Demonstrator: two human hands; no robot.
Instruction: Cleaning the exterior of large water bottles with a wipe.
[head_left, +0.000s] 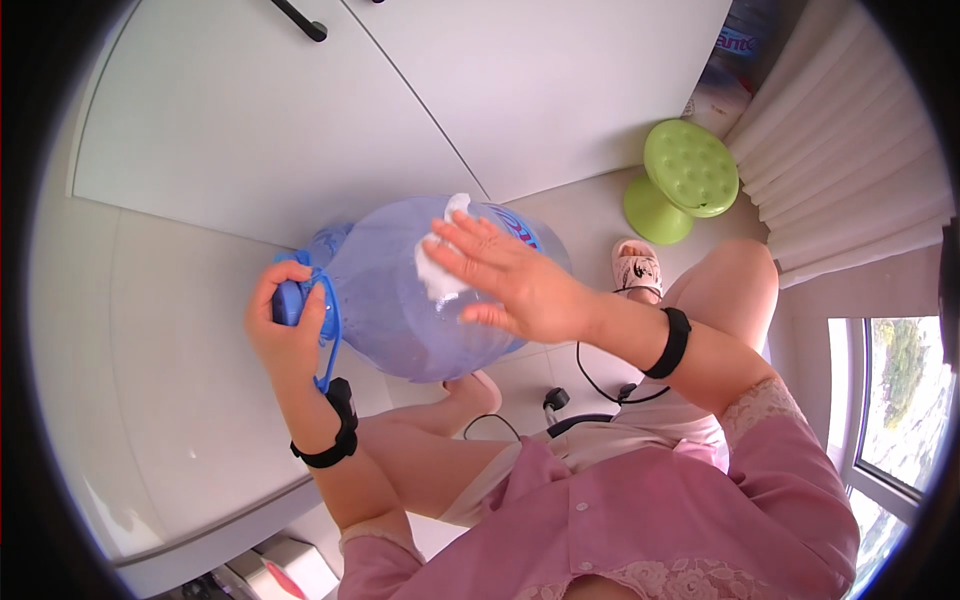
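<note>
A large clear blue plastic water bottle (397, 330) lies across the space before me, its neck towards the left and its base towards the right. My left hand (289, 315) grips the neck at the blue cap (287, 303), beside a blue plastic carrying handle (334, 337). On the bottle's upper side, my right hand (517, 281) rests with spread fingers over a crumpled white tissue or cloth (435, 274), pressing it against the plastic. Part of the cloth sticks out past the fingertips. A printed label (517, 225) shows partly behind my right hand.
White cabinet doors (300, 135) stand just beyond the bottle. A green stool (690, 169) is at the upper right, near a pale curtain (840, 127). A black cable (581, 375) and a caster (556, 397) lie near my legs. Another bottle (739, 37) stands in the far corner.
</note>
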